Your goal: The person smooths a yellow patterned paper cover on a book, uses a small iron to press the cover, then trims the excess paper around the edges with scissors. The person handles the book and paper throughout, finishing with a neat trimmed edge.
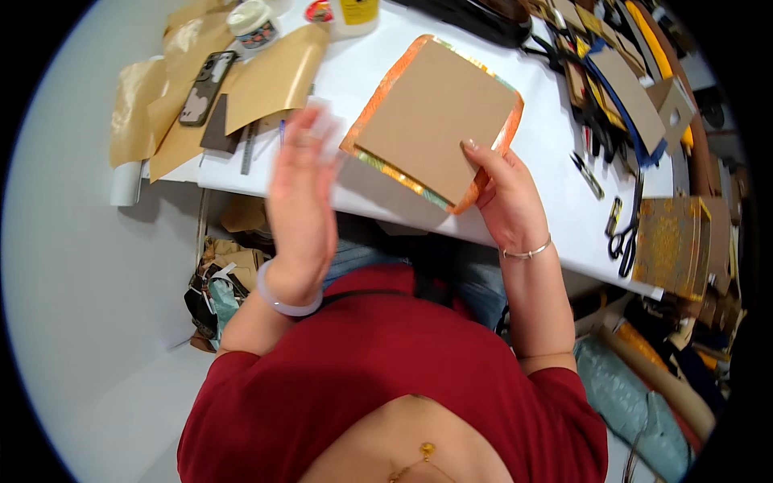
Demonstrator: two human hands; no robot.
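Observation:
A tan cardboard panel (pixel 439 113) with a margin of orange, gold and green patterned covering showing round its edges is held up over the white table. My right hand (pixel 511 193) grips its lower right corner, thumb on the bare board and fingers behind it. Left of the panel, apart from it, my left hand (pixel 302 201) is raised with its fingers stretched out, blurred by motion. A pale smear beside those fingers is too blurred to make out.
Brown paper sheets (pixel 274 76), a phone (pixel 207 88), a white jar (pixel 252 24) and a metal ruler (pixel 249 149) lie at the left. Rightward are a craft knife (pixel 588 175), black scissors (pixel 624 241), a gold-patterned box (pixel 672 245) and stacked boards (pixel 628 88).

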